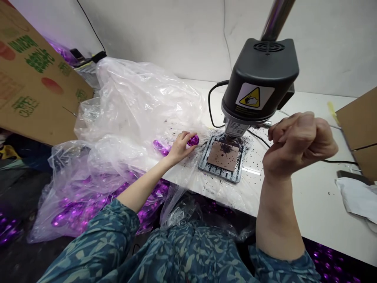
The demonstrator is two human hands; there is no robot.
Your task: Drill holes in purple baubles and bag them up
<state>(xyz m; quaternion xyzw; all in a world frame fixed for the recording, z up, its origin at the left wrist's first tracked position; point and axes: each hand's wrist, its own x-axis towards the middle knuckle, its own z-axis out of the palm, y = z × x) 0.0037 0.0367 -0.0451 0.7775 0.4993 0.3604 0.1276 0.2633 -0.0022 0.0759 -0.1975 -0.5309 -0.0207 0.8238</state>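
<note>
My left hand [179,147] pinches a shiny purple faceted ball [193,140] between thumb and fingers, just left of the drill press base [203,167]. A brown square plate [223,156] with a small hole lies on that base, scattered with dark shavings. Above it hangs the black head of the drill press [260,78], its chuck [231,137] close over the plate's back edge. My right hand [300,143] is closed in a fist at the right of the head, around the feed lever [266,125], whose grip is mostly hidden. More purple pieces [161,147] lie behind my left wrist.
A big clear plastic bag [141,98] spreads over the table's left side. Another bag of purple pieces [88,204] hangs at the front left. Cardboard boxes stand left [38,78] and right [361,125]. A white packet [357,196] lies at the right. A black cable [209,102] loops behind the press.
</note>
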